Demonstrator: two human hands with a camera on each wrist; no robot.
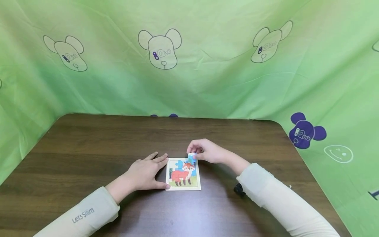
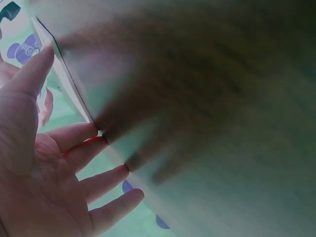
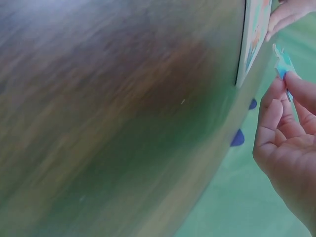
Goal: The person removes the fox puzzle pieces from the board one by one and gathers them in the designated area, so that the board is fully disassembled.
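A square jigsaw puzzle with a pale border and a fox picture lies flat on the table. Bare pale backing shows at its upper left. My left hand rests beside it with fingers spread, thumb at the lower left corner and fingertips at the upper left. In the left wrist view, the straight fingers reach the tabletop along the board's edge. Over the upper right corner, my right hand pinches a blue puzzle piece between thumb and fingers. The right wrist view shows this piece held up, apart from the board.
The brown wooden table has rounded far corners. Green cloth printed with animal heads hangs behind it and along both sides. A small black object shows beside the right sleeve.
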